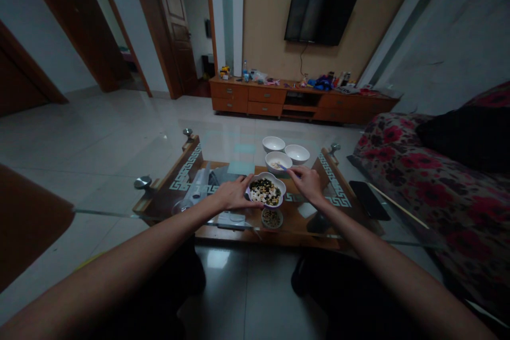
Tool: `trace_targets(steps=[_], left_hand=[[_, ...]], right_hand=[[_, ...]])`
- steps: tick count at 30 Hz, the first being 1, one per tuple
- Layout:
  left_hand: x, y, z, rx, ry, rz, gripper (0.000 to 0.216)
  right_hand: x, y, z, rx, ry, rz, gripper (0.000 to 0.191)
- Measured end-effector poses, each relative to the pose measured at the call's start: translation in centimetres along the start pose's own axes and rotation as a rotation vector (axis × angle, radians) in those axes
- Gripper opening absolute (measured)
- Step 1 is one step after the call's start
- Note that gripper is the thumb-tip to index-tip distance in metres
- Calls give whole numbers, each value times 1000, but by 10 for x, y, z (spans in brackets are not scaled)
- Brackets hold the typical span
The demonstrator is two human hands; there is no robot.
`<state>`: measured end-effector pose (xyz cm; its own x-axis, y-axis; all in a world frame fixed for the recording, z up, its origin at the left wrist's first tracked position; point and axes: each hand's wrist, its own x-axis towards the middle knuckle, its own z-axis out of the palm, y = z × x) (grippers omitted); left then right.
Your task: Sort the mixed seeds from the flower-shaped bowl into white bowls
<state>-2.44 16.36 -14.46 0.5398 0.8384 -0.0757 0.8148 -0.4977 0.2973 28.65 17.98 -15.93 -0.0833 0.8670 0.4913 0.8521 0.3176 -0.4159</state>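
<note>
A white scalloped bowl (266, 191) full of mixed dark and pale beans sits on the glass coffee table (119, 180). My left hand (235, 194) rests against the bowl's left rim, fingers curled around it. My right hand (306, 181) is pinched on a small blue tool (283, 167), which reaches toward a white bowl (278, 161) holding a few pale bits. Two more white bowls (273, 143) (297, 154) stand behind it. A small round dish (272, 218) of speckled beans sits just in front of the mixed bowl.
A black phone (368, 199) and a thin stick (396, 205) lie on the glass at right. A floral sofa (430, 186) runs along the right side. Clutter lies on the table's lower shelf at left (199, 188). A TV cabinet (295, 101) stands at the far wall.
</note>
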Motion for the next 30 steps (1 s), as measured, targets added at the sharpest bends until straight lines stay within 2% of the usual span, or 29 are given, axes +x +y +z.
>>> trace_targets(steps=[6,13,20,26,30], left_hand=[[0,2,-2,0,-6,-2,124],[-2,4,-4,-9,-10,-7,127],[-1,4,-5,0,-21,-29,127],[-1,1,-2,-5,-18,-23,126],[0,1,-1,0,-11,-18,127]], right_hand=[[-3,8,-7,-92,-44,30,30],[-11,15,-19,-137,-49,-77,26],[-24,28,-34,-228,-61,-79,28],[-27,30,-44,-198,-35,-109,33],[-24,18,-43,-118,-81,-179,30]])
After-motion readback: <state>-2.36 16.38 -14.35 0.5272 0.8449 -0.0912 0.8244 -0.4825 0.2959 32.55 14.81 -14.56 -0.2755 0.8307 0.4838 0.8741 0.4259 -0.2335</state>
